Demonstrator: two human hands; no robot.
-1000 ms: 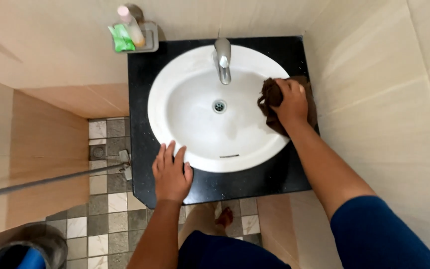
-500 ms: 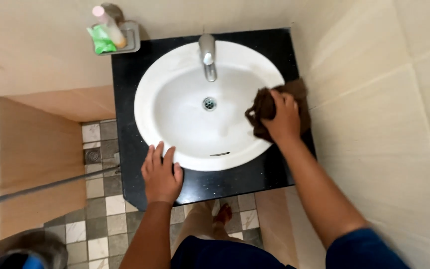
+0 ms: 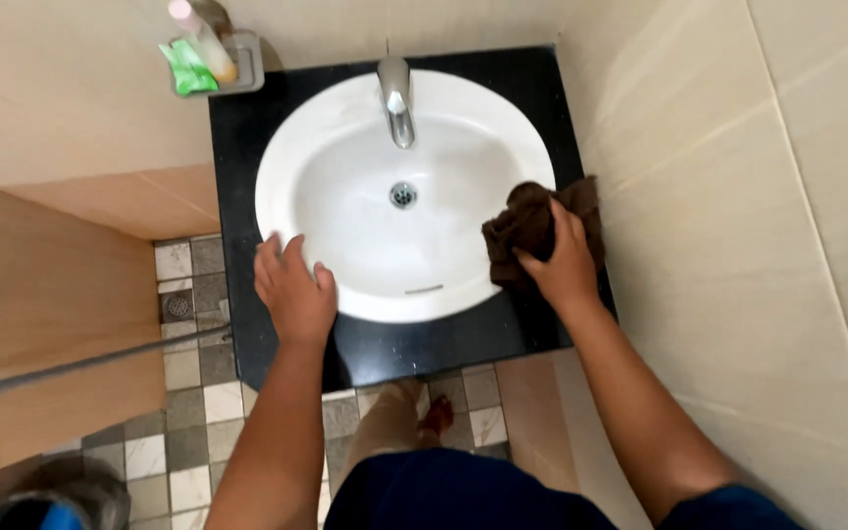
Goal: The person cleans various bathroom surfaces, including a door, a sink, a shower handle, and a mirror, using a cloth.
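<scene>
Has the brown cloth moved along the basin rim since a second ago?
Yes. The brown cloth under the right hand slid from level with the tap toward the basin's near edge.

The basin (image 3: 365, 226) is glossy white ceramic set in a polished black stone top (image 3: 385, 344). The tap (image 3: 397, 98) is shiny metal. The brown cloth (image 3: 527, 231) looks soft and matt. Wall tiles (image 3: 738, 196) are smooth beige.

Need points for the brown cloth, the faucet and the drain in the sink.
brown cloth (image 3: 527, 228), head view, on the bunched part left of the right hand.
faucet (image 3: 397, 98), head view, middle of the metal spout.
drain (image 3: 403, 194), head view, centre of the metal drain ring.
</scene>
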